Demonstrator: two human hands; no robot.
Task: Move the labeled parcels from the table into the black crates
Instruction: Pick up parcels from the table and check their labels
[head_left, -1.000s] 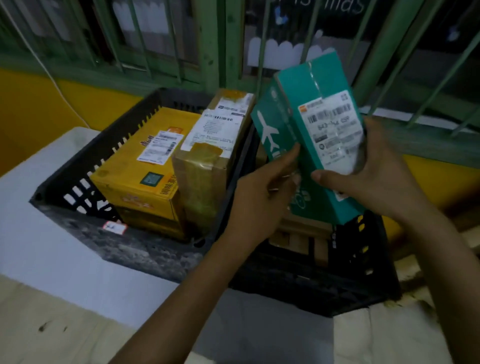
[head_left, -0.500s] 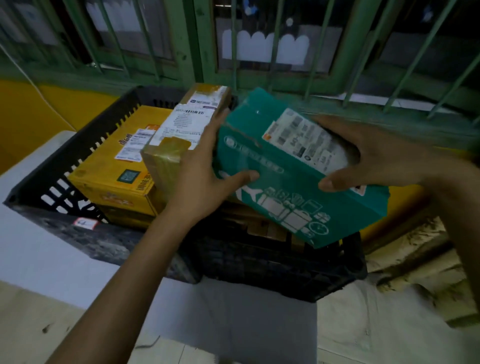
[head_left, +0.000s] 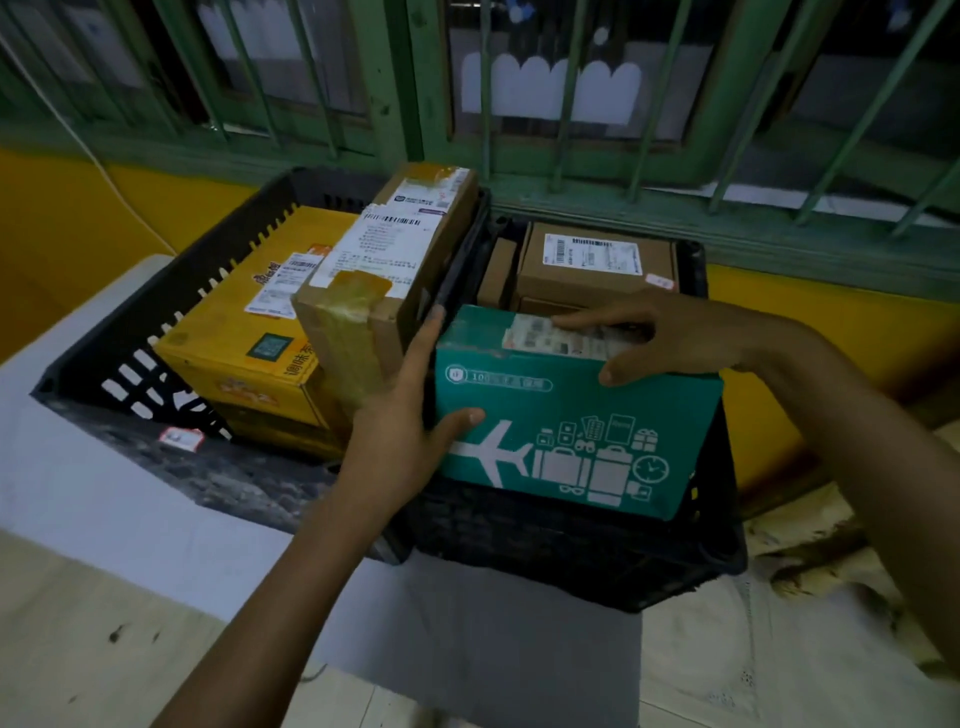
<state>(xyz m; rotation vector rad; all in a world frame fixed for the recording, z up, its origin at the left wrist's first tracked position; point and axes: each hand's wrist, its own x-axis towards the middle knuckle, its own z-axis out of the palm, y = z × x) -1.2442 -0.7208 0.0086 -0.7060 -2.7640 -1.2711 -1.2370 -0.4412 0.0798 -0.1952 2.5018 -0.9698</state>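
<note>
The left hand (head_left: 400, 441) clasps the teal parcel (head_left: 571, 415) at its end and the right hand (head_left: 670, 338) pinches its labelled top, fingers gripping, probably steadying it on edge in the right crate (head_left: 571, 561).

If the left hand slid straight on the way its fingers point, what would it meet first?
The left hand holds the teal parcel at its left end, fingers pointing away from the person. Straight on, it would probably meet the black crate wall beside the taped brown parcel; depth is unclear.
</note>
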